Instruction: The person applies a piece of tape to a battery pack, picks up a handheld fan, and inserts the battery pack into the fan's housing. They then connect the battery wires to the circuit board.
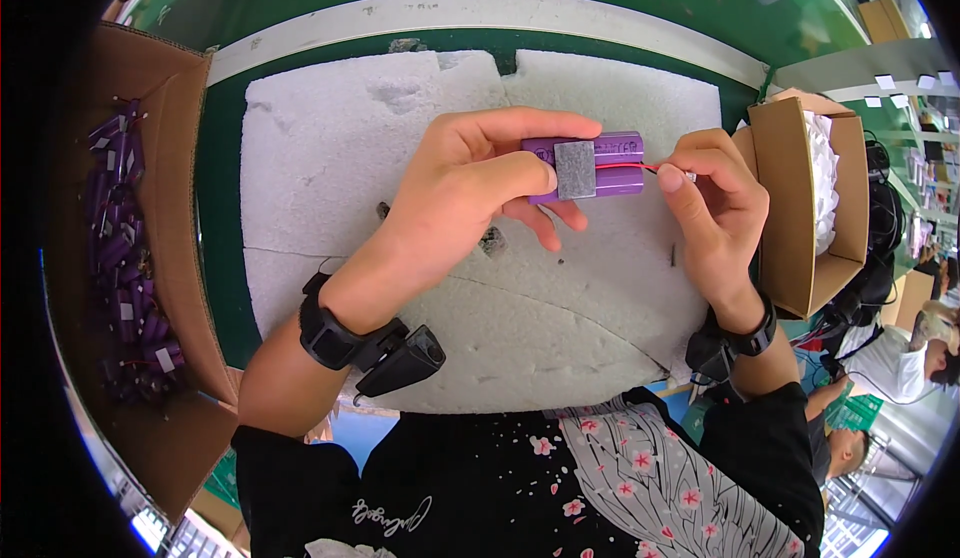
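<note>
A purple battery pack of two cylindrical cells (622, 145) lies level above the white foam sheet, with a grey foam pad (576, 170) stuck across its middle. My left hand (480, 163) grips the pack's left end, thumb on top and fingers beyond and beneath. Red and black wires (630, 166) run along the groove between the cells toward the right. At their end, my right hand (712, 193) pinches the wires between thumb and forefinger; a small pale tip, perhaps a connector, shows there.
The white foam sheet (330, 178) covers the green bench (400, 8). At the left stands a cardboard box (180, 208) holding several purple battery packs (125, 248). A smaller carton (785, 198) with white pieces stands at the right. Other people sit farther right.
</note>
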